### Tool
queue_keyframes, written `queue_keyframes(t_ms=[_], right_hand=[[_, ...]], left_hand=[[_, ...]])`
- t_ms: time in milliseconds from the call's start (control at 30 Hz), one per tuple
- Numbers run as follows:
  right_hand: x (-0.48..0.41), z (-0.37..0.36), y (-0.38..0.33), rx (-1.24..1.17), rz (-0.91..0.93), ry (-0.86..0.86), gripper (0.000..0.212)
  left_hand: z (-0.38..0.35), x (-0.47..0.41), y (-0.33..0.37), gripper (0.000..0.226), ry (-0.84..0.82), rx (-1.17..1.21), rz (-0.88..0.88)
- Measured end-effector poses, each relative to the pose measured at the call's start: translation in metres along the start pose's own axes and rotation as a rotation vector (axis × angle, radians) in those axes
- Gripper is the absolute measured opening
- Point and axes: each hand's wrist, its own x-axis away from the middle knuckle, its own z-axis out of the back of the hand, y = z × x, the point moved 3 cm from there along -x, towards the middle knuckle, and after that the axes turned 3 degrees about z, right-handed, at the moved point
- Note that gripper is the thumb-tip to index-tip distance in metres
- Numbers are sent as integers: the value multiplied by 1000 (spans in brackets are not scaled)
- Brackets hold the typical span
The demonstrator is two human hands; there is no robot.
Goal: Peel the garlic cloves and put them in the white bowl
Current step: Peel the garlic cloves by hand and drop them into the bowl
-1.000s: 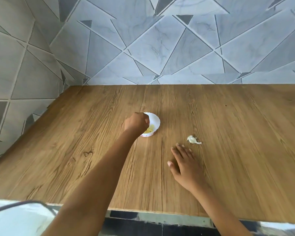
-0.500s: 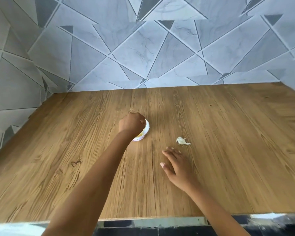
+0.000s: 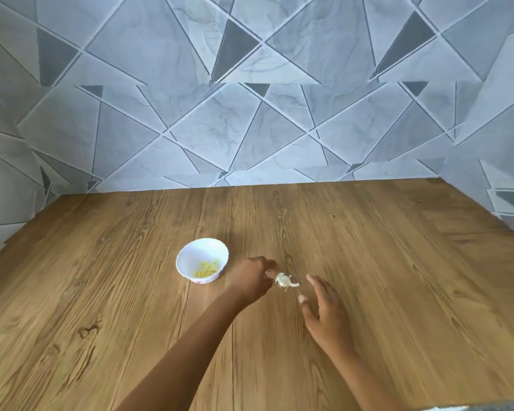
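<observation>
Garlic, a small pale piece with loose papery skin sticking out at its right end, lies on the wooden table around the middle, well away from every edge. It sits between the two hands.

The left hand comes in from the near edge with its forearm stretched diagonally across the wood. Its fingers are curled, and the tips are right at the left end of the garlic. The view is blurred there, so I cannot tell whether they pinch it or only touch it.

The right hand is just to the right of the garlic, close but apart from it. It is open and holds nothing: the fingers are straight and point toward the far edge, and the thumb is spread out to the left.

The white bowl stands upright on the table just left of the left hand, a little farther from the near edge than the garlic. Some yellowish peeled cloves lie in its bottom.

A grey wall patterned with triangles rises behind the far edge and along both sides.
</observation>
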Motion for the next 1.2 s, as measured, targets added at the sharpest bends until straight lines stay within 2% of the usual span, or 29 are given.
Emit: queue_keyframes(t_ms=[167,400,467,600,733,833,967,1200], right_hand=[[-7,-7,10,-47,1,-99,48],[-9,-13,13,-41,12,-117,47],[-10,-12,12,-75,12,-108,45],[-21,-8,8,-324,-71,-30,40],[-32,-9,2,-757,-404,-61,34],[-34,-11,-4,-1015,-537,-128,21],[-35,-13,-6,-1152,-592,-134,15],[-39,-18,-5,-1144,-607,-117,14]], left_hand=[[-21,-10,10,31,-80,-30,-43],[-30,-16,13,23,-19,-30,12],[-31,-15,12,19,15,33,50],[-28,-12,11,9,126,298,162],[-28,-2,10,7,117,689,296],[-26,4,10,4,71,852,304],[-22,7,11,5,10,885,302],[-21,4,6,6,-3,828,324]])
